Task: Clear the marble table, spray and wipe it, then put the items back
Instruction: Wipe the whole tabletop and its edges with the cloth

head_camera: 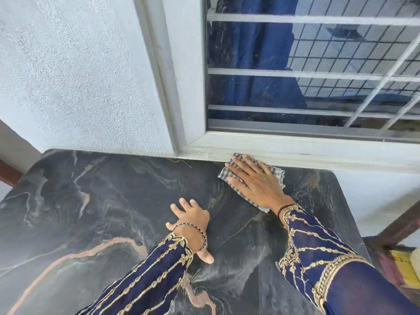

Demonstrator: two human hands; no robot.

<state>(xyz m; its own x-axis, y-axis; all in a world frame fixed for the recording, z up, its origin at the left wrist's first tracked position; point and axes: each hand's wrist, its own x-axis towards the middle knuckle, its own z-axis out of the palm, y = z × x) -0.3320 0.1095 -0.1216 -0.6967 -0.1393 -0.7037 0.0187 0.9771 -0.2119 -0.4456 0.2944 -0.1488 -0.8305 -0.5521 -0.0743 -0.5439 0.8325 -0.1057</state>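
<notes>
While pressing flat on a folded grey striped cloth with fingers spread wide, the right hand is lying at the far edge of the dark marble counter, just under the white window frame. Resting palm-down nearer the middle of the counter, the left hand is keeping its fingers splayed and gripping nothing, thumb pointing back toward the body. Touching the sill at its far corner, the cloth is showing from under the right hand on every side. Covering both forearms, navy sleeves with gold embroidery; circling the left wrist, a beaded bangle; circling the right wrist, a thin black band. Running pale and pinkish through the near-black stone, veins and faint streaky smears around the hands. Standing tight against the counter's far edge, a rough white wall on the left and the window on the right, blocking any reach beyond. Crossing the glass, white bars, with dark blue fabric behind. Showing past the counter's right edge, dark wooden furniture and something yellow, too cropped to identify.
</notes>
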